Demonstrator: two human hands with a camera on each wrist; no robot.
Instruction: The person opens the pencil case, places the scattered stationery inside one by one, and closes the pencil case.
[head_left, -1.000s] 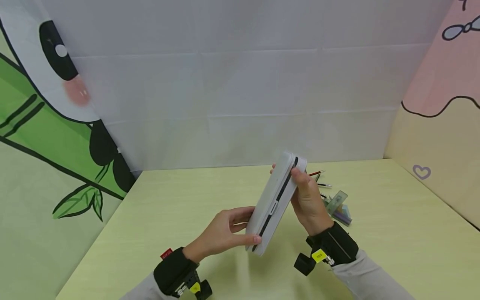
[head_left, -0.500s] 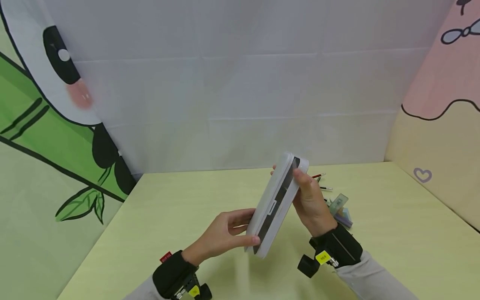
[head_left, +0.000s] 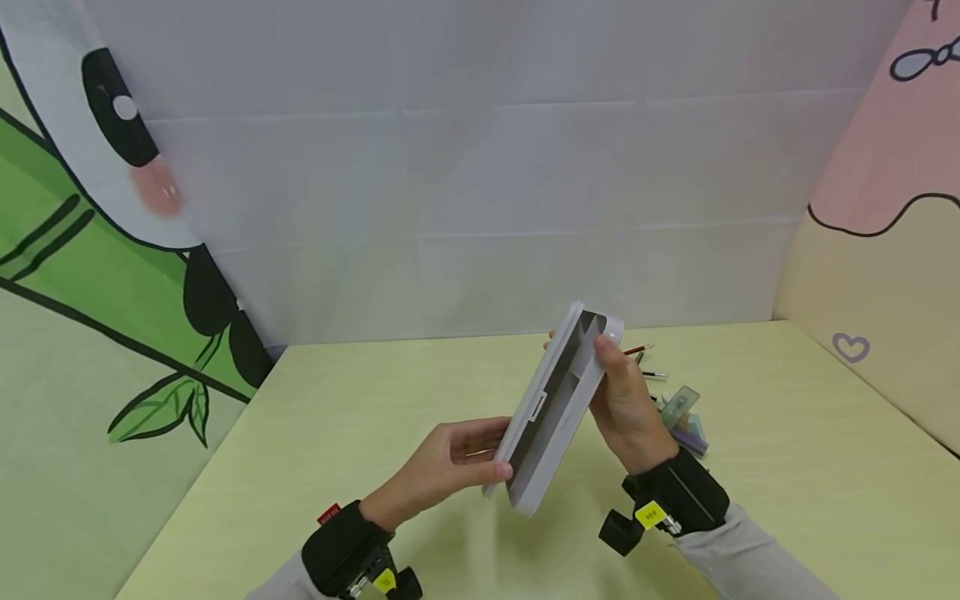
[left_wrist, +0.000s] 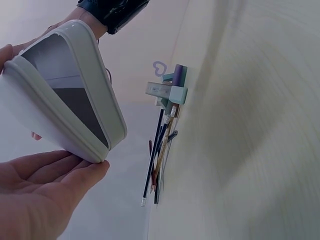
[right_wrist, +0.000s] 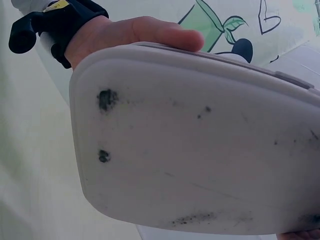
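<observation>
A white pencil case (head_left: 552, 450) is held tilted above the table, its lid (head_left: 542, 377) parted from the base so that the grey inside shows. My left hand (head_left: 442, 467) pinches the lid near its lower end, thumb in front and fingers behind. Higher up, my right hand (head_left: 630, 408) grips the base with the thumb over its front edge; its other fingers are mostly hidden behind the case. The wedge-shaped gap between lid and base faces the left wrist view. Dark smudges mark the case's underside (right_wrist: 190, 145) in the right wrist view.
Behind my right hand, several pencils (left_wrist: 159, 150) lie in a loose heap on the pale yellow table (head_left: 360, 392). Beside them sit a translucent green block (head_left: 677, 406) and a purple piece (head_left: 692, 440). A white cloth wall (head_left: 480, 192) stands at the back.
The pencil case has gone from nearly shut to parted widely, its lid swinging left away from the base. The left thumb has shifted slightly left; the right hand has drifted slightly right.
</observation>
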